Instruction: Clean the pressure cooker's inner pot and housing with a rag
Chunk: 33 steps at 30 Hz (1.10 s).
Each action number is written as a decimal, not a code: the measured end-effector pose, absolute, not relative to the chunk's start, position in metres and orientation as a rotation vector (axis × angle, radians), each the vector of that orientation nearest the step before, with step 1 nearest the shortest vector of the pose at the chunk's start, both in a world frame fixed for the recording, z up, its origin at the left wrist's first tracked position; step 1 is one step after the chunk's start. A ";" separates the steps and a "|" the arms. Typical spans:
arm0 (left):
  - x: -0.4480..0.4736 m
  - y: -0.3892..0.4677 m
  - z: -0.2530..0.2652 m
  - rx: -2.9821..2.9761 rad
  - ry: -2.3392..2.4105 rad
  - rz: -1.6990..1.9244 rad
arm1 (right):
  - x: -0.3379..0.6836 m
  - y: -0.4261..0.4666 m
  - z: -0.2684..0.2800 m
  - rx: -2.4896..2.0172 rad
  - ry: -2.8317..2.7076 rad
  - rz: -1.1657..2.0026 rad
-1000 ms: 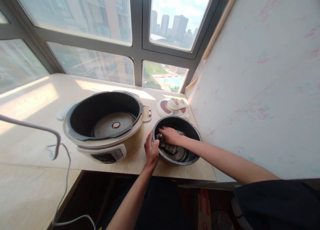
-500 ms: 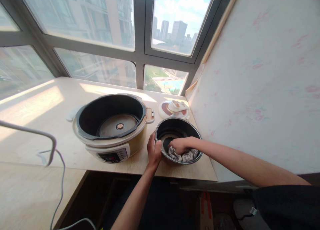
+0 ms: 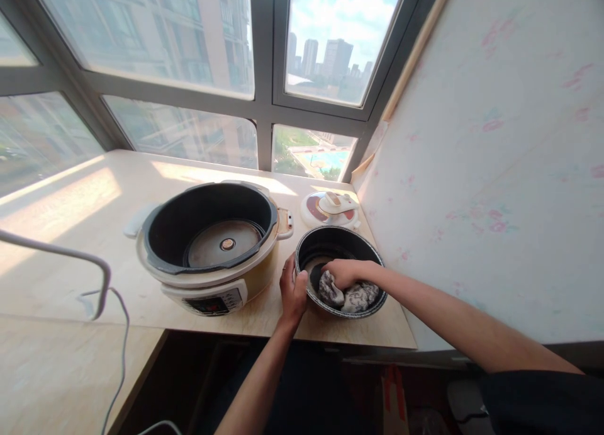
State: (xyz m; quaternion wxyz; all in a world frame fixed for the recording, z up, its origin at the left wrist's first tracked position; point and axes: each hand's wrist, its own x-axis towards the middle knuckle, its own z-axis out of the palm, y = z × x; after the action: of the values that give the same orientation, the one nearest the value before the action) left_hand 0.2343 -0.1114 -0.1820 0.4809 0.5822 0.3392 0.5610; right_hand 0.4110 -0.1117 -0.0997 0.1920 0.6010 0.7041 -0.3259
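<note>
A dark inner pot (image 3: 321, 237) stands near the front edge of the wooden counter. My left hand (image 3: 293, 291) grips its left rim, with the thumb at the rim and the fingers along the outer wall. Inside the pot, my right hand (image 3: 343, 272) is closed on a crumpled, black-stained whitish cloth (image 3: 361, 296) and presses it toward the bottom. Part of the cloth bunches up beside the fingers; the fingertips are hidden. To the left sits an electric pressure cooker (image 3: 210, 233), lidless, its heating plate showing inside.
Behind the pot lies the cooker's lid (image 3: 330, 208) with a white handle. A flowered wall (image 3: 491, 145) rises close on the right. Windows (image 3: 189, 126) border the back of the counter (image 3: 94, 240). A grey cord (image 3: 123, 353) hangs at the left.
My right hand and the cloth have shifted slightly within the pot, and the cloth is bunched differently. My left hand keeps its hold on the rim. The view has tilted a little.
</note>
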 end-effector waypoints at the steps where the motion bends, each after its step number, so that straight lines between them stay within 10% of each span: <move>1: 0.234 -0.111 -0.183 1.417 0.825 1.367 | 0.415 -0.111 -0.101 1.748 1.987 -0.867; 13: 0.240 -0.114 -0.190 1.325 0.813 1.371 | 0.416 -0.095 -0.125 2.178 1.921 -0.388; 33: 0.243 -0.113 -0.180 1.251 0.693 1.339 | 0.413 -0.117 -0.093 1.633 2.044 -0.704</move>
State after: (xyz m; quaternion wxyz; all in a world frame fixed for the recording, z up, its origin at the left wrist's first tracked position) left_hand 0.2430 -0.1131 -0.1802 0.5575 0.5301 0.2936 0.5675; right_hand 0.4135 -0.1165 -0.0935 0.2143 0.5886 0.7370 -0.2539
